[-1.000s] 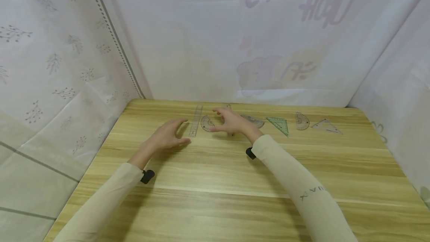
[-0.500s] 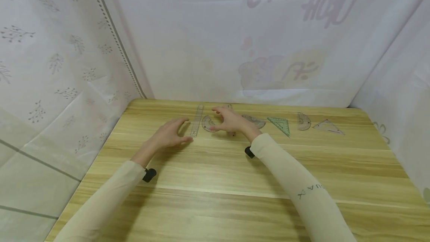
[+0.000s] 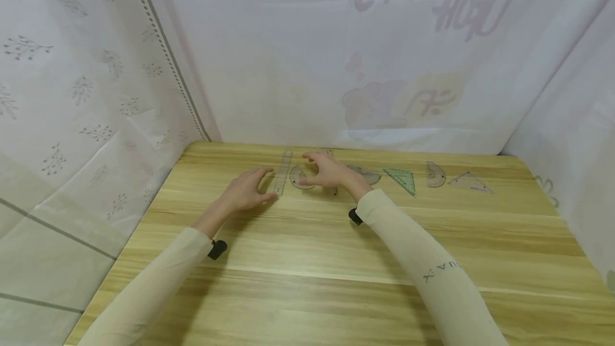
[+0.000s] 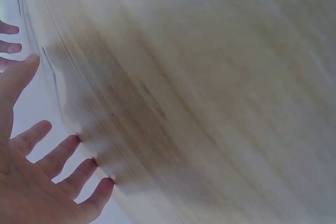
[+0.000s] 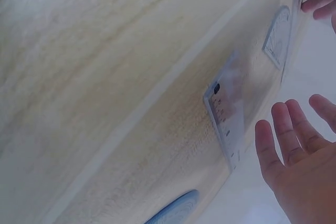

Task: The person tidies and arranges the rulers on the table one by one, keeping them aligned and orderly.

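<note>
Left hand [image 3: 247,188]: hanging with thumb and fingers apart, gripping nothing.
Right hand [image 3: 331,170]: also keeping thumb and fingers spread, holding nothing.
Left ruler [image 3: 283,172]: lying flat just right of the left hand, its near end by the thumb; contact impossible to tell.
Left protractor [image 3: 295,176]: sitting between the hands, partly behind the right thumb in the head view.
Second ruler [image 5: 226,114]: passing beneath the right hand, both ends showing past it.
Handling: all looking like thin clear plastic; probably light, stiff, slick, and brittle if bent.
Hold: long edges probably suiting the rulers, straight edge and arc the protractor; flat faces likely giving fingertips little lift.
Right of the right hand: grey protractor [image 3: 369,175] lying nearest, then green set square [image 3: 402,180], upright-edged protractor [image 3: 435,175] and clear set square [image 3: 473,183], farthest out.
Under everything: tabletop [image 3: 307,260] stretching toward the person; its smooth look suggesting pieces sliding easily.
</note>
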